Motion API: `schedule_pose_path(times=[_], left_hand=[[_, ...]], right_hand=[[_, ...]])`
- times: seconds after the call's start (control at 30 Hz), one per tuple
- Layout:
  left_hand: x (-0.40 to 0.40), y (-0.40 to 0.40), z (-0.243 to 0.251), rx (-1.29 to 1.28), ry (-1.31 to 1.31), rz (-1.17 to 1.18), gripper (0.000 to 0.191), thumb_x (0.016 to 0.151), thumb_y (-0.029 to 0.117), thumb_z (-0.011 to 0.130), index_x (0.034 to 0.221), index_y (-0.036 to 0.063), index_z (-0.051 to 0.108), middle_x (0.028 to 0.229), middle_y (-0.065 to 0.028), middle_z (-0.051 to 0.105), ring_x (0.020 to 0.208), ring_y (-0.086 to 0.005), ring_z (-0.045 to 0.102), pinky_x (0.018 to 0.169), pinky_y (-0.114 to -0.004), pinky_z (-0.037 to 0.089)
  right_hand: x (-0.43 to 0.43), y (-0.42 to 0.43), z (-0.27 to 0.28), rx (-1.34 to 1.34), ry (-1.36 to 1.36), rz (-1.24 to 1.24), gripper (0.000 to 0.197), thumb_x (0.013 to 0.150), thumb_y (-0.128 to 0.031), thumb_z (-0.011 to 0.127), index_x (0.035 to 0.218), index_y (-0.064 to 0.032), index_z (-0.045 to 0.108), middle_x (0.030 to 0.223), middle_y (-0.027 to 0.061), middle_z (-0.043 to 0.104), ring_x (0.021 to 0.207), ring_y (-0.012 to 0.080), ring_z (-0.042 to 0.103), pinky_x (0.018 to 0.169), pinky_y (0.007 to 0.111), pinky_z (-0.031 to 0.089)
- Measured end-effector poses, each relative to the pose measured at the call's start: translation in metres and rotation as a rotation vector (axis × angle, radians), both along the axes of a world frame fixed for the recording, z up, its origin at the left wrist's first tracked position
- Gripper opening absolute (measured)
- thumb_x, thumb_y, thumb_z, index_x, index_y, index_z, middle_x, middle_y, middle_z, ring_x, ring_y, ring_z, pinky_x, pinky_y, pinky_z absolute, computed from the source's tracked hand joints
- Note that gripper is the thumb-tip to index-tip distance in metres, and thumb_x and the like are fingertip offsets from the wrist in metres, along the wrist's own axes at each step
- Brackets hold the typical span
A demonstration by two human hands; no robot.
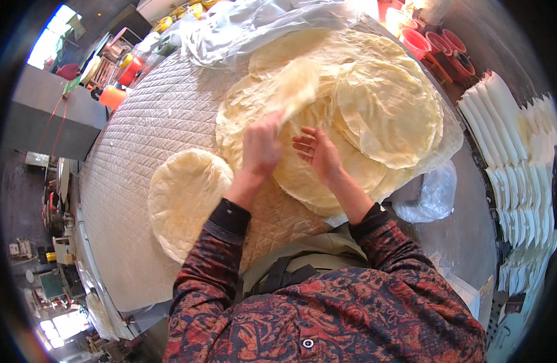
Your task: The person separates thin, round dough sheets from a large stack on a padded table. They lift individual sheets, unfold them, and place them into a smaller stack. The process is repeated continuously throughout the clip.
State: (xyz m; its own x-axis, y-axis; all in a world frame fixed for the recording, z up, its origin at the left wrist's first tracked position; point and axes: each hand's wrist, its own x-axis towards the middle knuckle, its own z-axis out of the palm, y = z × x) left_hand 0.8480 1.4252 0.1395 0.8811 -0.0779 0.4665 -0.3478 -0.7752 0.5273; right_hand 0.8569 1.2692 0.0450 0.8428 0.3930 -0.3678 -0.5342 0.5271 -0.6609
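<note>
Thin round sheets of pale yellow flatbread [392, 113] lie in overlapping stacks on a quilted cover. My left hand [261, 145] is blurred and grips the edge of a sheet [301, 84] that is lifted and blurred above the stacks. To its right, my right hand [318, 152] hovers over the near stack with its fingers apart and slightly curled, holding nothing. Another pile of round flatbread [187, 199] lies on the left, beside my left forearm.
The quilted cover [137, 131] spreads over the work surface. Clear plastic sheeting [242, 27] is bunched at the far edge. A clear plastic bag [430, 195] sits off the right edge. Red tubs [414, 43] stand at the far right, with stacked white sacks [496, 118] nearer.
</note>
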Motion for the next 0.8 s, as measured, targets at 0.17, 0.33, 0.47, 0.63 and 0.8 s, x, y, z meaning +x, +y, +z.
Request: schedule_pose_path(times=[0.17,0.33,0.47,0.63,0.8], left_hand=[[-0.002,0.017,0.107,-0.771,0.088,0.106,0.019,0.083,-0.002,0.056,0.100,-0.0043,0.065,0.086,-0.0103,0.068,0.076,-0.0182,0.064,0.071,-0.031,0.051],[-0.043,0.048,0.091,-1.312,0.182,0.219,0.037,0.084,-0.004,0.056,0.121,-0.0039,0.052,0.112,-0.0155,0.061,0.097,-0.0248,0.063,0.082,-0.037,0.054],[-0.077,0.072,-0.030,-1.424,0.197,0.305,0.048,0.084,-0.011,0.052,0.130,-0.0002,0.042,0.115,-0.0152,0.059,0.098,-0.0248,0.062,0.080,-0.037,0.056],[-0.062,0.079,-0.012,-1.310,0.442,0.379,0.042,0.080,-0.006,0.056,0.121,-0.0025,0.046,0.105,-0.0130,0.060,0.090,-0.0202,0.063,0.073,-0.032,0.055],[-0.062,0.157,0.054,-1.109,0.246,0.381,0.030,0.079,0.001,0.063,0.108,-0.0020,0.056,0.093,-0.0102,0.064,0.083,-0.0186,0.064,0.071,-0.032,0.055]], right_hand=[[0.002,0.026,0.001,-0.019,0.231,0.077,0.061,0.091,-0.051,0.052,0.133,-0.0077,0.040,0.127,0.0119,0.052,0.117,0.0274,0.049,0.097,0.046,0.039],[0.005,-0.016,0.018,0.382,0.003,-0.103,0.056,0.089,-0.034,0.061,0.134,-0.0063,0.042,0.131,0.0097,0.052,0.119,0.0247,0.050,0.101,0.043,0.041],[-0.003,-0.057,0.002,-0.093,-0.186,-0.330,0.042,0.085,-0.007,0.064,0.124,-0.0056,0.050,0.114,0.0063,0.061,0.102,0.0187,0.059,0.086,0.035,0.050],[-0.004,-0.057,-0.005,-0.274,-0.237,-0.268,0.040,0.082,0.000,0.065,0.120,-0.0026,0.052,0.107,0.0075,0.063,0.092,0.0170,0.063,0.079,0.031,0.052],[0.001,0.018,0.064,-0.276,-0.428,-0.191,0.034,0.085,-0.006,0.063,0.118,-0.0017,0.053,0.106,0.0076,0.063,0.090,0.0155,0.062,0.078,0.029,0.052]])
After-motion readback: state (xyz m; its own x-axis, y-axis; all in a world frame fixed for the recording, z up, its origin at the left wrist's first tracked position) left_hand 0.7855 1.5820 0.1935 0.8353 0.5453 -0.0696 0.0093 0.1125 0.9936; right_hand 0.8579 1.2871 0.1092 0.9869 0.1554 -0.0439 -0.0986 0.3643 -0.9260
